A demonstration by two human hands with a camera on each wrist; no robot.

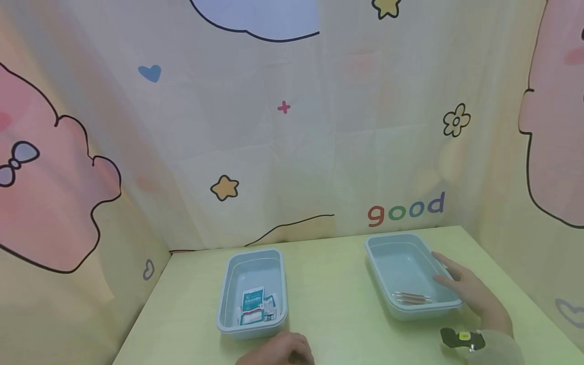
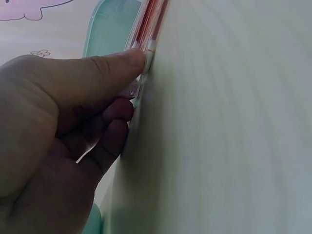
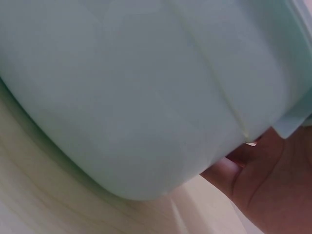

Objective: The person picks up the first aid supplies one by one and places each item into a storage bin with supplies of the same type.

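Observation:
Cotton swabs with reddish sticks (image 2: 155, 24), seemingly in clear wrapping, are pinched by my left hand (image 2: 73, 97) in the left wrist view, close to the tabletop. In the head view that left hand (image 1: 280, 350) is at the bottom edge, just in front of the left pale blue tray (image 1: 222, 304), and what it holds is hidden there. My right hand (image 1: 474, 289) grips the right rim of the right pale blue tray (image 1: 401, 258). Several swabs (image 1: 412, 298) lie at that tray's near end. The right wrist view shows the tray's outside (image 3: 136, 107) and part of the right hand (image 3: 273, 180).
Green and white packets (image 1: 253, 301) lie in the near half of the left tray. Both trays stand on a light yellow-green table (image 1: 328, 284). Printed cloth (image 1: 305, 152) hangs behind it and along the sides.

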